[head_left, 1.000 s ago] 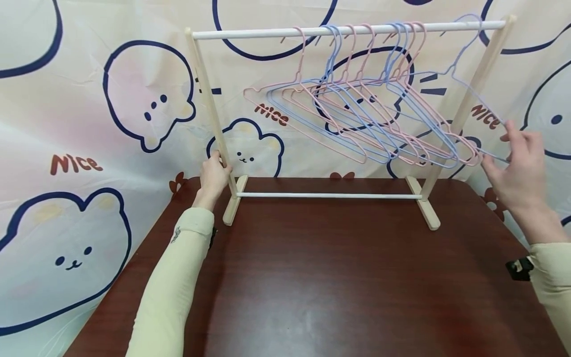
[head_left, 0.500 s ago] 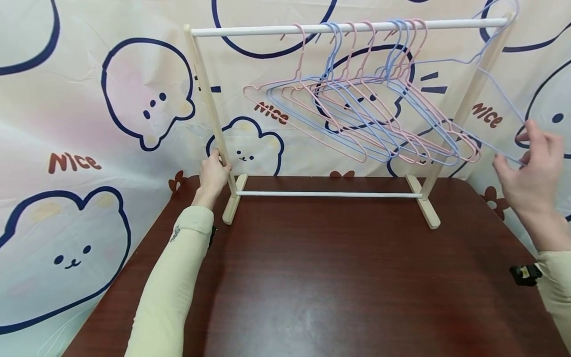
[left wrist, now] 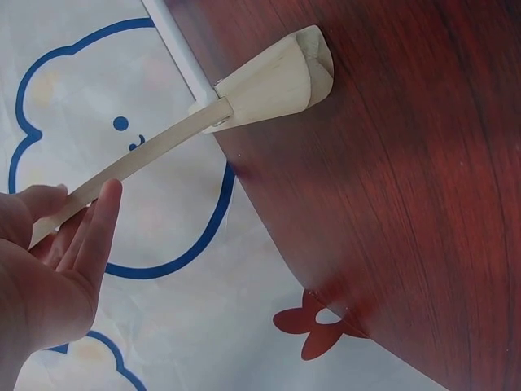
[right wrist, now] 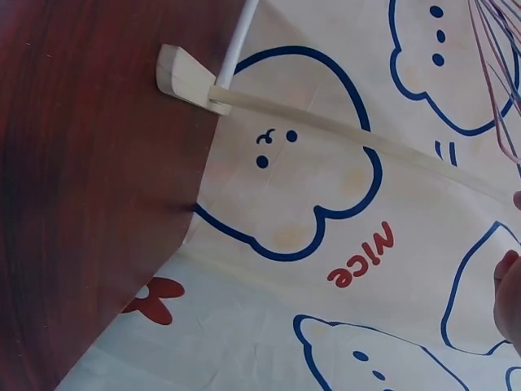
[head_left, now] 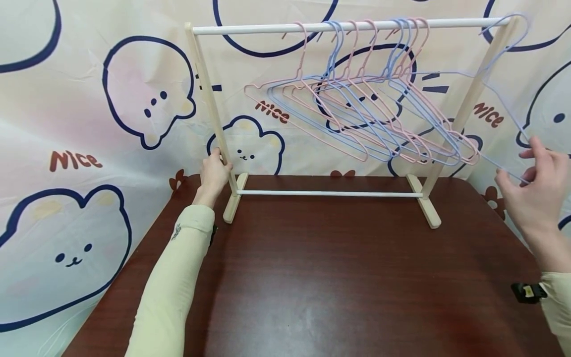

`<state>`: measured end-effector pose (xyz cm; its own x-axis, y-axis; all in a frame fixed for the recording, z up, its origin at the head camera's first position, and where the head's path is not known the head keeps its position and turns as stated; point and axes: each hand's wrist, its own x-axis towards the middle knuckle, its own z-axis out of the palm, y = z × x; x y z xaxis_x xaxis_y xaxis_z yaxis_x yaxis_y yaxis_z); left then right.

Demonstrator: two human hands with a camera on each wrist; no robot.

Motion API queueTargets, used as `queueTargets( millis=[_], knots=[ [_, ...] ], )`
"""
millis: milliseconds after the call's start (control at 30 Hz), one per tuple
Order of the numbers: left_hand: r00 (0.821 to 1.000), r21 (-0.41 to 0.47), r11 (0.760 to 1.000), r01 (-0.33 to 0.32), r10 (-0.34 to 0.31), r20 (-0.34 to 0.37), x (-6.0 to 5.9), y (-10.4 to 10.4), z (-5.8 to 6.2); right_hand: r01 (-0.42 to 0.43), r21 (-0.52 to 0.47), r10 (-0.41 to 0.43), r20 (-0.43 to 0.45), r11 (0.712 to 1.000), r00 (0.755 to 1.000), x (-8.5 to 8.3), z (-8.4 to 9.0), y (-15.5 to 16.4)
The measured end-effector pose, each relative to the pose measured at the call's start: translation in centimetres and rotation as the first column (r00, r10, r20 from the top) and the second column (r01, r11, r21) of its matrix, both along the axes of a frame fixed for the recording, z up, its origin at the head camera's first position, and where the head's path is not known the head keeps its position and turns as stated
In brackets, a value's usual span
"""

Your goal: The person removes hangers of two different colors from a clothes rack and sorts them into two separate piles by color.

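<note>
Head view: blue hanger [head_left: 489,64], axis up-L from R hand [head_left: 541,193], which holds near end; hook [head_left: 528,26] by rail [head_left: 316,28]; L hand [head_left: 213,174] grips L post [head_left: 208,94].

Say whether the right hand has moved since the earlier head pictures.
Yes: judged against the rack's right post, the right hand has moved rightward, away from it, and lower in the head view.

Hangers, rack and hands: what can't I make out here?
Right wrist view: the right hand is mostly cut off by the right edge.
Left wrist view: the post runs out of sight behind the left hand.
Head view: overlapping hangers leave their exact count unclear.
Head view: the right sleeve runs off the right edge.
</note>
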<state>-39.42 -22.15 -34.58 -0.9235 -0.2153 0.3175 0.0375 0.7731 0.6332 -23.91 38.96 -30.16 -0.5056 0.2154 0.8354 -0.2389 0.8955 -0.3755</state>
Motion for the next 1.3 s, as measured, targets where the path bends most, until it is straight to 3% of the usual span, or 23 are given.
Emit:
queueTargets(
  millis=[567,833,1067,1300],
  knots=[
    [1.000,-0.011,1.000,-0.010,0.010,-0.011,0.2,0.1,0.0,-0.032,0.000,0.032,0.074,0.999,0.997,1.8,-3.5,-0.9],
    [1.000,-0.010,1.000,-0.006,0.006,-0.007,0.3,0.1,0.0,-0.049,-0.107,0.069,0.189,0.993,0.980,2.8,-5.2,-1.4],
    [1.000,-0.010,1.000,-0.004,0.004,-0.012,0.4,0.0,0.0,-0.095,-0.139,0.121,0.197,0.986,0.973,3.6,-5.8,-1.8],
    [1.000,-0.005,1.000,-0.002,0.002,-0.013,0.3,0.1,0.0,-0.100,-0.134,0.141,0.346,0.986,0.928,4.9,-6.5,-1.9]
  ],
)
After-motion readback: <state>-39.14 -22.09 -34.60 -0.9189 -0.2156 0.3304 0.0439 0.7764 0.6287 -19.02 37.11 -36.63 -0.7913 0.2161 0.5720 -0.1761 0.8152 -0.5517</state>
